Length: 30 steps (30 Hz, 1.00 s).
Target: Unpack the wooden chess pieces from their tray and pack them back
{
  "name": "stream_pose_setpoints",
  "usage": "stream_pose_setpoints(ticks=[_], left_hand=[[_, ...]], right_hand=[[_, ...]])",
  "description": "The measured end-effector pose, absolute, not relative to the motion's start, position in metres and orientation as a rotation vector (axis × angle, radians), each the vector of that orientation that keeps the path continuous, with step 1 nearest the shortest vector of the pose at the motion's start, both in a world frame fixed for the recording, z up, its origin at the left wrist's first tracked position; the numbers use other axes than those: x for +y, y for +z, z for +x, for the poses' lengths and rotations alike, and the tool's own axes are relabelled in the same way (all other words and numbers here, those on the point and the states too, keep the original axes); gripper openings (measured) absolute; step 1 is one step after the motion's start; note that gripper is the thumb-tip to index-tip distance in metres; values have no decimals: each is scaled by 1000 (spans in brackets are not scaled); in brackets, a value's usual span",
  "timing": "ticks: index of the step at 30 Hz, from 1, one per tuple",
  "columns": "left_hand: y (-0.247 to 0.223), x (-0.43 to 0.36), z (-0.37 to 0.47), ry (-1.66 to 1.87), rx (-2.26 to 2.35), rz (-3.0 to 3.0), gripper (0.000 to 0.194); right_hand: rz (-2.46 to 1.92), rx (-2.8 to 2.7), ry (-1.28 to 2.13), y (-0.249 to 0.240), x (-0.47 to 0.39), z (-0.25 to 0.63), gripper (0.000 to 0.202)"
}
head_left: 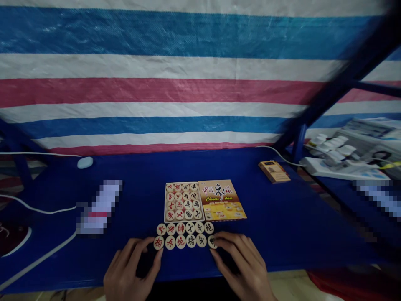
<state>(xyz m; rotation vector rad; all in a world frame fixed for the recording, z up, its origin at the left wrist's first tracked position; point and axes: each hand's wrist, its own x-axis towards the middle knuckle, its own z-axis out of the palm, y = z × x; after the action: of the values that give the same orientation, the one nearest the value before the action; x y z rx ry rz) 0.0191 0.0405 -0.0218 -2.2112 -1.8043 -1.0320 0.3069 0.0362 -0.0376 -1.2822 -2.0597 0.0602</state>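
Observation:
Two rows of round Chinese chess pieces lie on the blue table in front of me. My left hand [133, 265] pinches the leftmost piece of the near row, a red-marked chess piece [158, 243], between thumb and forefinger. At the other end of that row, my right hand [239, 261] has its fingers and thumb on a black-marked chess piece [212, 241], partly covering it. Between them sit more pieces, such as a red chess piece [181, 241]. Just behind the far row is an open box [165, 209] filled with red and black pieces, touching its printed lid [223, 200].
A small brown pack [274, 172] lies at the back right of the blue table [282, 234]. On the left are a pixelated phone-like object [100, 207], a pale rounded case [85, 162] and white cables. A loaded power strip [341, 167] stands at right, near a blue metal frame.

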Motion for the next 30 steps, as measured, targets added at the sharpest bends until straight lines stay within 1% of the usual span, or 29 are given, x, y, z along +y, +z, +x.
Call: stream_pose_setpoints(ticks=[4,12,19,25,30], left_hand=[[-24,39,19,-1022,-1835,-2220,16],[-27,39,16,-1074,-1825,-2230,14],[-24,38,14,-1059,-1890,-2256,21],[-23,47,2,-935,-1988,-2355,33],[-27,54,-3,-874,-1880,-2331,31]], right_hand=[[-1309,-2033,41,-39,35,305,20],[-1362,-2032,56,-38,33,302,22],[-1368,-2006,46,-38,34,301,19],[-1416,-2011,141,-32,36,301,23],[-1455,-2000,189,-32,39,300,30]])
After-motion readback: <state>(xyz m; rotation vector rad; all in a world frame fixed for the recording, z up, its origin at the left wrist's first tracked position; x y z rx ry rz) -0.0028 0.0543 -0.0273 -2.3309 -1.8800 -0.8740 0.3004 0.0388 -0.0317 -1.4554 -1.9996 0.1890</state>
